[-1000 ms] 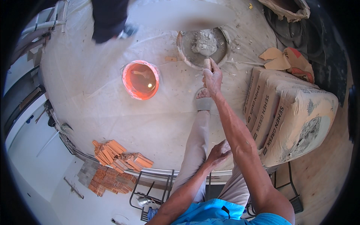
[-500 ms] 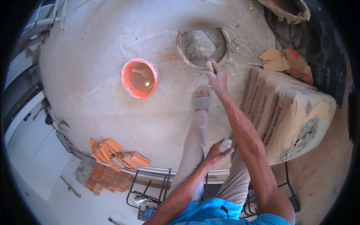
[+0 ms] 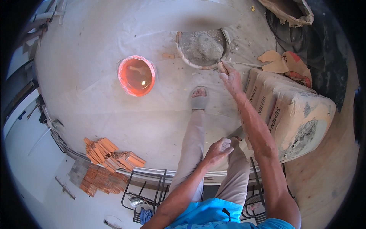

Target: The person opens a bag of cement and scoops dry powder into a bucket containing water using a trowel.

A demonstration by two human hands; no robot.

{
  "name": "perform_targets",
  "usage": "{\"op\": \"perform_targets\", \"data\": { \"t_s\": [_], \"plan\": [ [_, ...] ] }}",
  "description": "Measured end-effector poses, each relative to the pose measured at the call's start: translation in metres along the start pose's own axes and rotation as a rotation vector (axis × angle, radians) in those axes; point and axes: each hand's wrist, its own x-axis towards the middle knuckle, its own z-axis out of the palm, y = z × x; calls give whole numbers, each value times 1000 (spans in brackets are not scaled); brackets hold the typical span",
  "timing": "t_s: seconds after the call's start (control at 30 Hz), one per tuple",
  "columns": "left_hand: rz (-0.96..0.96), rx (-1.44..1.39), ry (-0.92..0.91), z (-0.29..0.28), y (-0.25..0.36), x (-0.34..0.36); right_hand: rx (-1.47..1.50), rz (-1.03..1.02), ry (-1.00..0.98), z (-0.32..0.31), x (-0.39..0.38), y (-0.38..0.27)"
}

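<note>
My right hand (image 3: 232, 82) is closed around the short handle of a trowel (image 3: 222, 68) at the near right rim of a round basin (image 3: 183, 57). Grey cement mix (image 3: 204, 47) is heaped in the basin and hides the trowel's blade. Closer to me, my left hand (image 3: 219, 152) is curled into a loose fist by my right knee, its knuckles dusty with grey. No object shows in it.
Left of the basin stands an orange bucket (image 3: 121, 78) of liquid with a pale tool inside. Stacked cement bags (image 3: 301, 118) flank my right arm, with torn paper (image 3: 297, 68) beyond them. Orange tile pieces (image 3: 112, 154) lie at lower left, near a black metal rack (image 3: 145, 191).
My right hand and the trowel have shifted right along the basin's near rim. The blade's outline no longer shows under the mix. The whole view has slid slightly; my left hand stays by the knee.
</note>
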Motion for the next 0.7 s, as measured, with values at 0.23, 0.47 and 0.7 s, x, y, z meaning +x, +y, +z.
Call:
{"op": "perform_targets", "data": {
  "t_s": [0.23, 0.47, 0.7],
  "plan": [
    [-5, -22, 17, 3, 0, 3, -126, -33, -64, -23, 3, -11],
    [29, -62, 16, 4, 6, 3, -425, -60, -152, -39, 18, -45],
    [7, -103, 20, 5, 15, 1, -586, -123, -144, -45, 23, -54]
  ]
}}
